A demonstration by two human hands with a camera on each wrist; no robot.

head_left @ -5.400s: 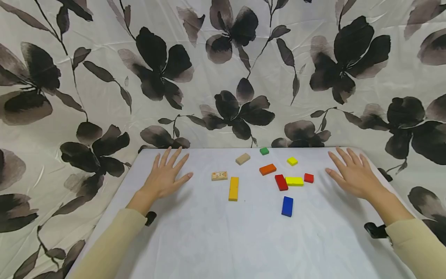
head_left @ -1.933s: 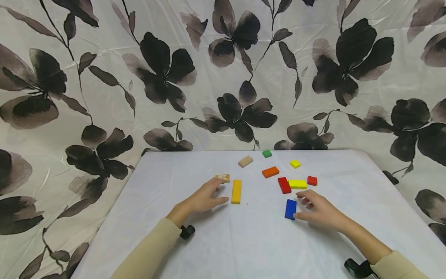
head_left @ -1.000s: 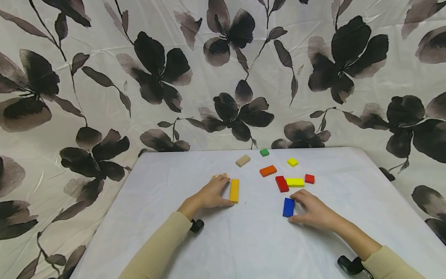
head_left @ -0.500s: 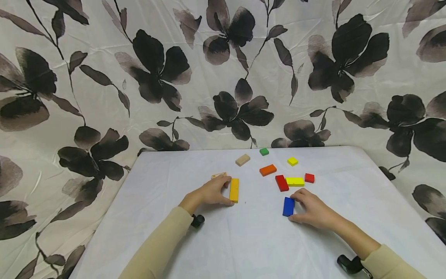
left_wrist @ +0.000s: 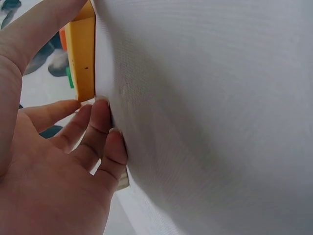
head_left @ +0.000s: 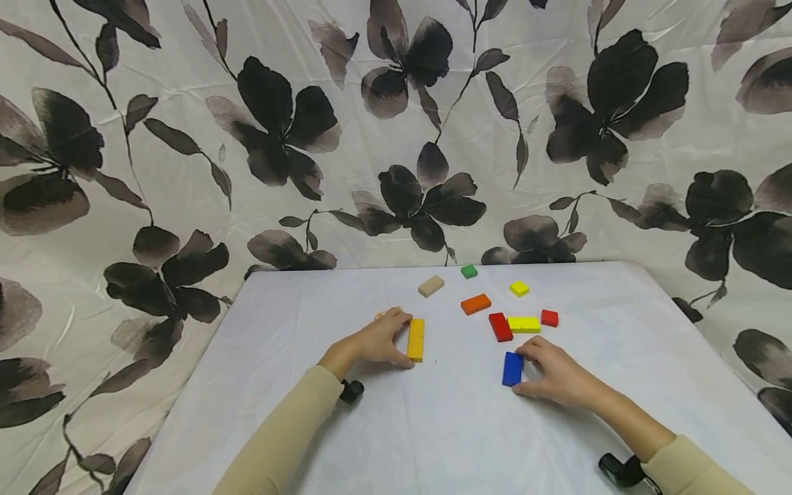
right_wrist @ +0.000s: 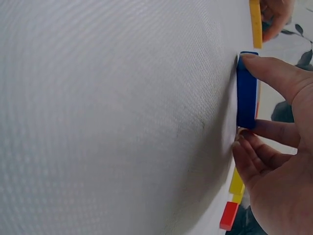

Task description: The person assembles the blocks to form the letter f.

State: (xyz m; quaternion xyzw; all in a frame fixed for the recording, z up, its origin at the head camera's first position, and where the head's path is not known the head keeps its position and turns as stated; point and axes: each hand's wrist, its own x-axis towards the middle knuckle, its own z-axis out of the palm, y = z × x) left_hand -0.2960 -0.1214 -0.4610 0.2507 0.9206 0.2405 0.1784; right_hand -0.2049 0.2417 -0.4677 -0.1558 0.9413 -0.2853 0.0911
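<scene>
My left hand (head_left: 371,342) pinches the long golden-yellow wooden block (head_left: 416,340) by its two ends. In the left wrist view, the thumb lies on one end of that yellow block (left_wrist: 82,54) and the index fingertip on the other. A pale printed block (head_left: 382,314) sits mostly hidden behind this hand. On the right, my right hand (head_left: 553,373) holds the blue block (head_left: 511,369) lengthwise between thumb and index finger, as the blue block (right_wrist: 247,90) in the right wrist view confirms. Both blocks lie on the white table.
Beyond the hands lie a red block (head_left: 500,327) touching a yellow one (head_left: 524,324), a small red block (head_left: 549,317), an orange block (head_left: 476,304), a small yellow block (head_left: 519,288), a beige block (head_left: 431,286) and a green block (head_left: 469,271). A floral cloth (head_left: 346,137) hangs behind the table (head_left: 445,433).
From spread flat at the table's sides, both hands have come inward; the left has taken hold of the golden-yellow block, the right of the blue one. Over the last second they barely move.
</scene>
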